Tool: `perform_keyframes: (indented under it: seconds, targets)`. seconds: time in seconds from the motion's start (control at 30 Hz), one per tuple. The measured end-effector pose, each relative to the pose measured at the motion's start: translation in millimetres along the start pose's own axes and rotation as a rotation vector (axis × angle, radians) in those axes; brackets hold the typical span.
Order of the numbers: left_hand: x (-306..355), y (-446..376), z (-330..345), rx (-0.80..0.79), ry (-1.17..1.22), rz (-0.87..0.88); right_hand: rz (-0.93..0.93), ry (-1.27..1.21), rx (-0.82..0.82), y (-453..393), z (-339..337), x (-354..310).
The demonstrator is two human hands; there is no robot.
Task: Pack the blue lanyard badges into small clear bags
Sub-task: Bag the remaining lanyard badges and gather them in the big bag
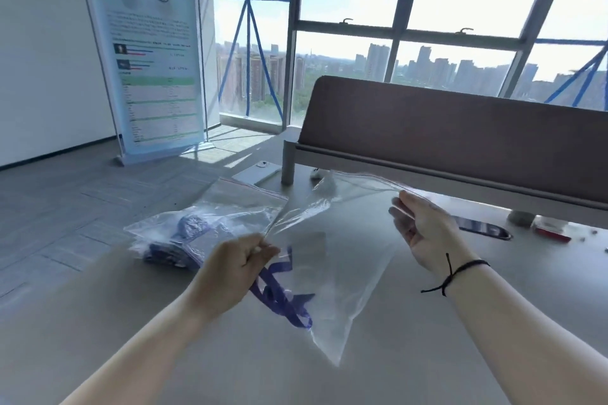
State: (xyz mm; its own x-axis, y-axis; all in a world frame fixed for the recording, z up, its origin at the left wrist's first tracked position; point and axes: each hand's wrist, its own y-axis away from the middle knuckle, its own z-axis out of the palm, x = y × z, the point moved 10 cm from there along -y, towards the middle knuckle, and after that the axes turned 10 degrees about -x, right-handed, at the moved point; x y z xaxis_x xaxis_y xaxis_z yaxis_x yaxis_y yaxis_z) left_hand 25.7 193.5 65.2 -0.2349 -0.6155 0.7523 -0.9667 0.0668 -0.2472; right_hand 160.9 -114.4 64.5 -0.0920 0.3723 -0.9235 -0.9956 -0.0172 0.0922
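A clear zip bag [345, 260] hangs stretched above the table between my hands. My left hand [237, 268] pinches one end of its top edge. My right hand [424, 230] holds the other end with the fingers nearly straight and the palm facing left. A blue lanyard [279, 297] with a clear badge holder [309, 248] shows through the bag, below my left hand; whether it sits inside the bag or behind it I cannot tell. At the table's left edge lies another clear bag [197, 230] with several blue lanyards in it.
The grey table [296, 371] carries a dark phone [480, 228] and a red box [552, 233] at the right. A brown screen panel [460, 141] stands along the far edge. Behind it are windows, with a banner stand [151, 52] on the floor at left.
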Motion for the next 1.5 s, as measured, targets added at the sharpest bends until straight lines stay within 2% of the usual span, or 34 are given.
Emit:
perform_keyframes:
  seconds: [0.13, 0.23, 0.4, 0.5, 0.57, 0.63, 0.7, 0.8, 0.83, 0.9, 0.97, 1.03, 1.13, 1.37, 1.5]
  targets:
    - [-30.3, 6.6, -46.3, 0.087, -0.026, -0.075, 0.045, 0.019, -0.049, -22.7, 55.0, 23.3]
    - [-49.5, 8.2, -96.1, 0.216, -0.095, -0.112, 0.079, 0.001, -0.117, -38.9, 102.9, 40.7]
    - [-98.2, 0.0, -165.9, 0.329, -0.103, -0.255, 0.137, -0.016, -0.207, -66.5, 181.3, 74.9]
    - [-133.2, -5.4, -186.4, 0.380, -0.091, -0.372, 0.151, 0.028, -0.239, -85.5, 216.9, 89.5]
    - [-147.0, -10.0, -186.0, 0.377, -0.192, -0.403, 0.201, 0.091, -0.272, -94.9, 231.2, 102.1]
    - [-154.2, -14.0, -179.9, 0.358, -0.293, -0.422, 0.286, 0.251, -0.298, -100.3, 238.0, 121.8]
    - [-151.3, -12.9, -175.8, 0.358, -0.403, -0.447, 0.265, 0.612, -0.235, -101.0, 230.9, 130.5]
    - [-111.5, -15.1, -173.8, 0.402, -0.615, -0.321, -0.071, 1.190, -0.263, -75.5, 249.1, 120.8]
    - [-95.9, -18.6, -168.9, 0.377, -0.627, -0.263, -0.184, 1.287, -0.320, -60.2, 261.4, 120.6]
    - [-79.9, -29.5, -147.7, 0.212, -0.597, -0.224, -0.253, 1.324, -0.477, -36.7, 279.0, 136.3]
    - [-86.1, -38.4, -115.6, -0.056, -0.634, -0.300, -0.219, 1.331, -0.626, -18.2, 290.3, 159.2]
    - [-104.3, -38.2, -90.8, -0.257, -0.661, -0.369, -0.176, 1.427, -0.736, -2.9, 295.3, 181.2]
    - [-131.7, -28.4, -77.2, -0.339, -0.667, -0.433, -0.108, 1.553, -0.800, 7.1, 284.9, 208.7]
    - [-147.3, -12.0, -69.6, -0.160, -0.628, -0.413, -0.186, 1.649, -0.759, 19.0, 275.9, 211.6]
    - [-135.4, 4.6, -79.2, 0.061, -0.520, -0.306, -0.231, 1.449, -0.674, 25.8, 262.5, 192.5]
